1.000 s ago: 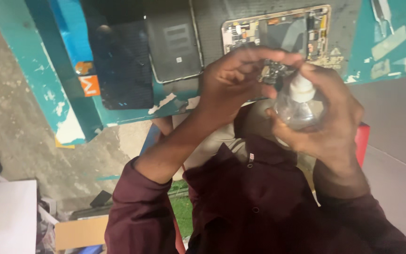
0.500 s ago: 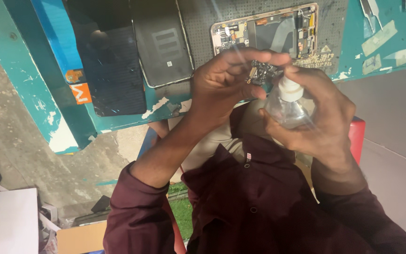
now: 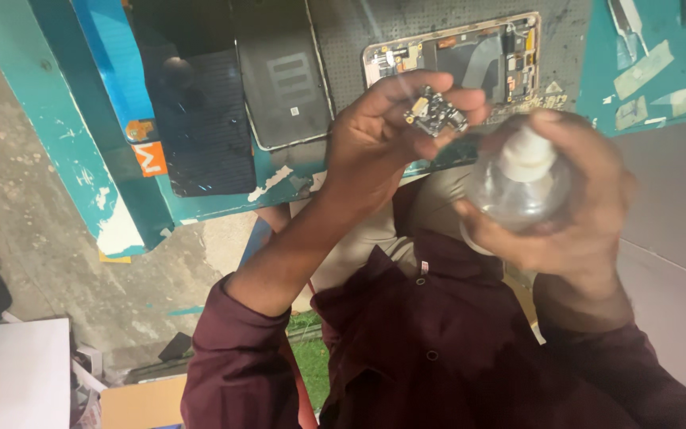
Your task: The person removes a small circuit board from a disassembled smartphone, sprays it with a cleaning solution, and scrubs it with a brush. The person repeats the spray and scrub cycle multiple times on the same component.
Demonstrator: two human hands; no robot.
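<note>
- Head view, only one there is: left hand [image 3: 375,147] pinches a small circuit board [image 3: 436,114] between thumb and fingertips, lifted up off the table [image 3: 65,119] in front of the chest. The grip is narrow and right at the board's edge, probably so the component side stays uncovered.
- Right hand [image 3: 573,214] is wrapped around a small clear bottle [image 3: 518,191] with a white pump top [image 3: 526,155]. Full fist-style grip, one finger lying over the top like it's ready to press. The nozzle sits just beside the board, a bit below and to the right, which looks like it's aimed there on purpose.
- Behind the hands, on the dark mat [image 3: 359,32] of the teal table, lies an opened phone frame [image 3: 454,59] with its insides showing. To its left there's a dark back cover [image 3: 283,79] and a black screen panel [image 3: 192,119], laid flat and apart from each other, looks like so nothing gets mixed up.
- Bits of tape and a tool near the table's right corner, too blurry to call.
- Maroon sleeves, concrete floor [image 3: 33,238] below.
</note>
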